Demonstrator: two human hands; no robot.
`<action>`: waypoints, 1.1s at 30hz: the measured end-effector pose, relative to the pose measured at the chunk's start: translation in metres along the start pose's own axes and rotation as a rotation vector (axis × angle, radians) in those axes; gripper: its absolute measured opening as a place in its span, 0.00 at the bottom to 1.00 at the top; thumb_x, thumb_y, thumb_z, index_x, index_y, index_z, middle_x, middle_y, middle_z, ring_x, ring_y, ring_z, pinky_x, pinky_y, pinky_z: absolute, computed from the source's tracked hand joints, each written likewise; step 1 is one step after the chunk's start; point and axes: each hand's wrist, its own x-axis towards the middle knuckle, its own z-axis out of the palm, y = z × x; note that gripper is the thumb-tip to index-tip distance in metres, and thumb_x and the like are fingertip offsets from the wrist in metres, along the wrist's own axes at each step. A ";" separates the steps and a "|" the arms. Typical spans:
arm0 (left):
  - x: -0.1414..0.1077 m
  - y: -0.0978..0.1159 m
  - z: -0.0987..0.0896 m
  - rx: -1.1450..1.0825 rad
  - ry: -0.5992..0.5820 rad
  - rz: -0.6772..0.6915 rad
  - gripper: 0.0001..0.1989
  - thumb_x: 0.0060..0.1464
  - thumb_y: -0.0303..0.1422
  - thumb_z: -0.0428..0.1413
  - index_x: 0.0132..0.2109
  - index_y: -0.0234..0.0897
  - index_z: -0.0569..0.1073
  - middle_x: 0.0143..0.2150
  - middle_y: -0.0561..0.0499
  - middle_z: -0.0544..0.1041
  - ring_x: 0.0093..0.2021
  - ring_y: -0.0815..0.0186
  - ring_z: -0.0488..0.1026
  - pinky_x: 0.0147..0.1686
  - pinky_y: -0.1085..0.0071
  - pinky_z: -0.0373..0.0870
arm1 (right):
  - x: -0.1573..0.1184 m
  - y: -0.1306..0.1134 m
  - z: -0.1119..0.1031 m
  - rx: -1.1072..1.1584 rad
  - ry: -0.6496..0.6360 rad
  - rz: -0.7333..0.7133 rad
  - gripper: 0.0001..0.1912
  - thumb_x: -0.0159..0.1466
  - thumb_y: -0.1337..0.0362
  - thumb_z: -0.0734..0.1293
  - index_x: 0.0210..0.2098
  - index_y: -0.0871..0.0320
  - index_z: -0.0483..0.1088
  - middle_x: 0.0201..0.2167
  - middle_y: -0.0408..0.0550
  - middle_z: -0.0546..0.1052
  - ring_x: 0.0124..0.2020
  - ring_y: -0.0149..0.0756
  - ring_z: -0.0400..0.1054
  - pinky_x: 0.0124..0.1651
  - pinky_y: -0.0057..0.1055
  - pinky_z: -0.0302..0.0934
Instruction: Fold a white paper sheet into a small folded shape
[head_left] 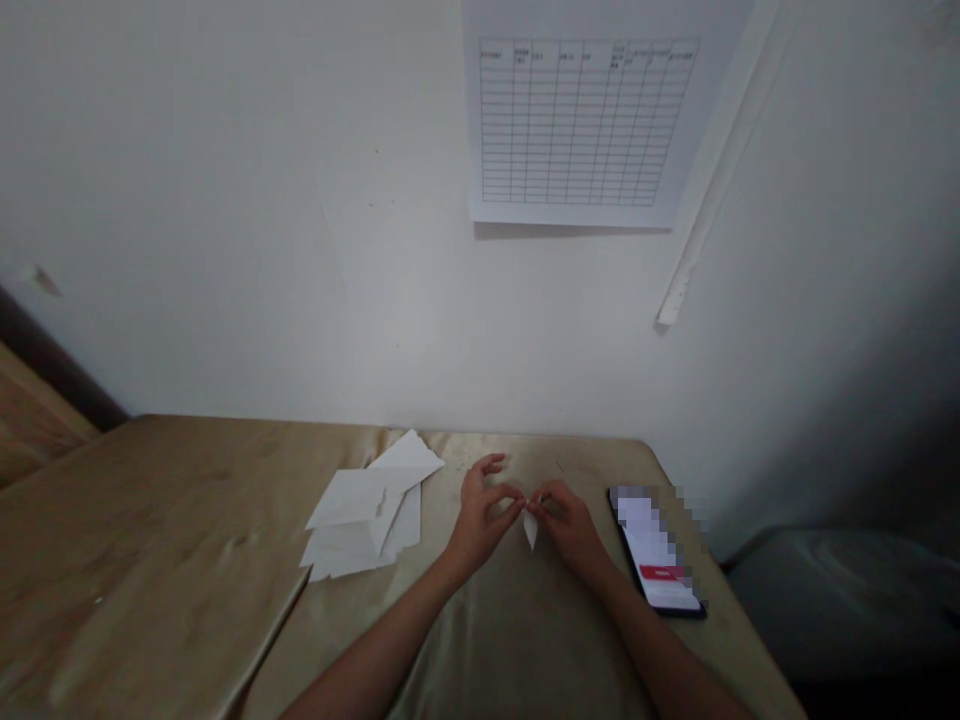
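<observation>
A small folded piece of white paper (532,532) hangs point-down between my two hands, over the middle of the table. My left hand (482,508) pinches its upper edge between thumb and index finger, while the other fingers curl loosely above. From the other side my right hand (568,515) grips the same paper, fingertips almost touching those of the left. The fingertips hide the top of the paper. Left of my hands lies a loose pile of white paper sheets (352,498), some with torn or ragged edges.
A phone (651,550) with its screen lit lies near the table's right edge. The table (172,560) has a shiny tan cover with a seam on the left. A printed grid sheet (577,130) hangs on the white wall behind, near a pale strip (712,190).
</observation>
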 end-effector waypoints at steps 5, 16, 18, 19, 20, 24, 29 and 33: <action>0.000 0.000 -0.001 -0.004 -0.002 -0.001 0.03 0.57 0.35 0.62 0.36 0.43 0.81 0.63 0.46 0.63 0.58 0.56 0.66 0.59 0.51 0.68 | 0.000 -0.004 -0.001 0.020 -0.002 -0.012 0.13 0.63 0.51 0.67 0.32 0.54 0.72 0.33 0.45 0.75 0.39 0.39 0.70 0.46 0.34 0.63; 0.002 0.003 -0.002 0.006 -0.030 -0.003 0.02 0.57 0.33 0.61 0.37 0.42 0.80 0.63 0.46 0.63 0.57 0.56 0.66 0.59 0.51 0.67 | 0.000 -0.003 0.000 0.017 0.007 -0.007 0.13 0.63 0.51 0.66 0.33 0.54 0.73 0.35 0.45 0.75 0.41 0.39 0.70 0.48 0.34 0.62; 0.002 0.002 -0.002 0.002 -0.025 -0.009 0.03 0.58 0.34 0.61 0.37 0.42 0.80 0.63 0.46 0.63 0.57 0.56 0.66 0.58 0.51 0.68 | 0.001 -0.001 0.000 0.029 0.021 0.002 0.13 0.63 0.51 0.66 0.33 0.54 0.74 0.35 0.46 0.76 0.42 0.40 0.70 0.49 0.35 0.62; 0.002 0.001 -0.002 -0.001 -0.026 -0.014 0.04 0.59 0.34 0.61 0.38 0.42 0.80 0.63 0.46 0.63 0.57 0.56 0.66 0.58 0.51 0.68 | 0.001 0.000 -0.001 0.034 0.027 0.006 0.13 0.64 0.52 0.66 0.33 0.54 0.74 0.35 0.47 0.76 0.41 0.40 0.70 0.49 0.35 0.62; 0.001 0.000 -0.001 -0.007 -0.027 -0.021 0.04 0.59 0.34 0.60 0.38 0.42 0.80 0.62 0.46 0.63 0.57 0.57 0.67 0.59 0.51 0.67 | 0.001 0.001 -0.001 0.035 0.028 0.009 0.13 0.64 0.52 0.66 0.32 0.54 0.74 0.35 0.46 0.76 0.41 0.40 0.70 0.48 0.35 0.62; 0.001 -0.001 0.000 -0.027 -0.035 -0.043 0.07 0.62 0.32 0.56 0.40 0.43 0.80 0.61 0.46 0.65 0.56 0.58 0.67 0.59 0.51 0.67 | 0.001 0.002 0.000 0.001 0.045 0.011 0.10 0.63 0.55 0.66 0.31 0.55 0.71 0.33 0.45 0.74 0.39 0.39 0.69 0.45 0.34 0.61; 0.001 -0.001 -0.001 -0.039 -0.065 -0.067 0.04 0.59 0.33 0.59 0.39 0.43 0.79 0.61 0.46 0.66 0.57 0.57 0.68 0.59 0.52 0.67 | 0.000 0.002 0.001 -0.028 0.048 0.013 0.09 0.62 0.57 0.66 0.31 0.55 0.69 0.32 0.43 0.73 0.37 0.37 0.68 0.44 0.33 0.60; 0.001 0.000 -0.001 -0.016 -0.084 -0.049 0.02 0.56 0.32 0.62 0.35 0.41 0.78 0.59 0.46 0.68 0.57 0.55 0.68 0.59 0.51 0.66 | 0.000 0.002 0.002 -0.018 0.013 0.032 0.12 0.63 0.53 0.66 0.31 0.55 0.71 0.33 0.44 0.73 0.38 0.38 0.68 0.45 0.34 0.61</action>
